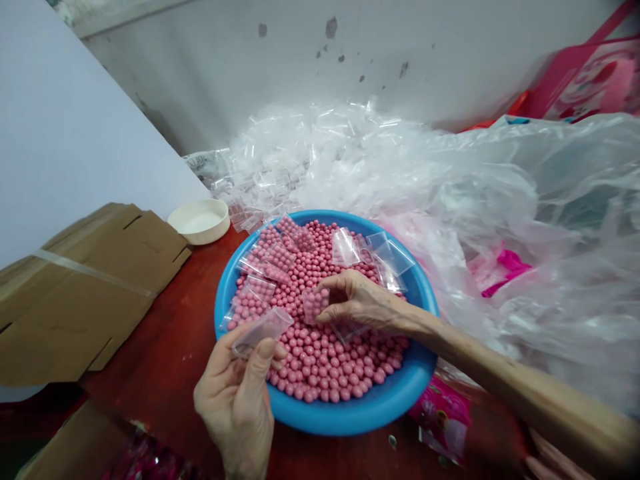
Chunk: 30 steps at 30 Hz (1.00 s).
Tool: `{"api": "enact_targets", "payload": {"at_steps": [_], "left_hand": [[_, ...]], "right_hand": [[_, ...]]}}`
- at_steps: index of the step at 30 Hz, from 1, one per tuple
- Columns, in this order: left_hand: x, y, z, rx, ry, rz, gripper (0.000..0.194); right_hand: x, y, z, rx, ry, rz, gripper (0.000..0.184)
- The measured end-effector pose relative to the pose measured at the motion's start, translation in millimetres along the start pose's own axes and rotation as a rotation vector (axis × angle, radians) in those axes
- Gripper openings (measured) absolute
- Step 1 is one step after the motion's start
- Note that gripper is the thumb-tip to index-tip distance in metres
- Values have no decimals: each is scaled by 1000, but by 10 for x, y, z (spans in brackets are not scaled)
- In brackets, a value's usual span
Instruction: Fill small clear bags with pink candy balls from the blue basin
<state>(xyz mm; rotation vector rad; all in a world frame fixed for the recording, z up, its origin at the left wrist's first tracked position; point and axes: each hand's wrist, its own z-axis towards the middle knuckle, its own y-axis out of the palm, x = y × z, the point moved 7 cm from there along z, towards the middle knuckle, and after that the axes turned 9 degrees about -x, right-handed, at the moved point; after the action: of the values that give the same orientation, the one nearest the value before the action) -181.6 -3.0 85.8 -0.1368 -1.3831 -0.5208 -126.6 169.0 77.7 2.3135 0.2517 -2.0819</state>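
A blue bowl full of pink round candies stands on a red table. My left hand pinches a small empty clear plastic bag over the bowl's near-left rim. My right hand is over the candies, its fingers closed on a small clear bag of pink candies. Several filled small bags lie on the candies at the bowl's left side, and empty ones at the back right.
A heap of small clear bags and large plastic sheeting lies behind and right of the bowl. A white round lid sits at the back left. Flattened cardboard covers the left. Pink packaging stands at the far right.
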Motion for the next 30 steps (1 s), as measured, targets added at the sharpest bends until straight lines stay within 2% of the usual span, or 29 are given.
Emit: {"api": "enact_targets", "payload": {"at_steps": [4,7,10,14,16,18,20,22,24,28,30], "left_hand": [[-5,8,-3,-24,-11,36,18],[4,11,-3,-29,-10,58,17],[-14,10,-5,-30,-34,85,18],[-66,26,-2,-62,-84,134,21],[-59,48,14,-95,-82,165,20],[-21,103,47,-177,-49,201,16],[3,200,79,-335,-32,270,13],[-26,296,90,-516,-71,356,12],[-73,350,91,-640,-134,391,13],[-121,432,85,-763,-237,266,17],[-117,449,93,-762,-255,179,18]], "right_hand": [[-38,-21,-41,27,-16,-77,20],[-40,-60,-67,94,-33,-136,28],[-19,-48,-95,129,-23,-118,25],[-27,9,-152,151,-32,-66,42],[-57,37,-176,154,-55,-63,40],[-97,57,-190,156,-92,-60,33],[-136,67,-198,164,-131,-65,23],[-166,67,-212,191,-156,-92,18],[-189,70,-243,228,-153,-173,18],[-237,147,-320,229,-116,-434,20],[-277,188,-353,236,-131,-527,23]]}}
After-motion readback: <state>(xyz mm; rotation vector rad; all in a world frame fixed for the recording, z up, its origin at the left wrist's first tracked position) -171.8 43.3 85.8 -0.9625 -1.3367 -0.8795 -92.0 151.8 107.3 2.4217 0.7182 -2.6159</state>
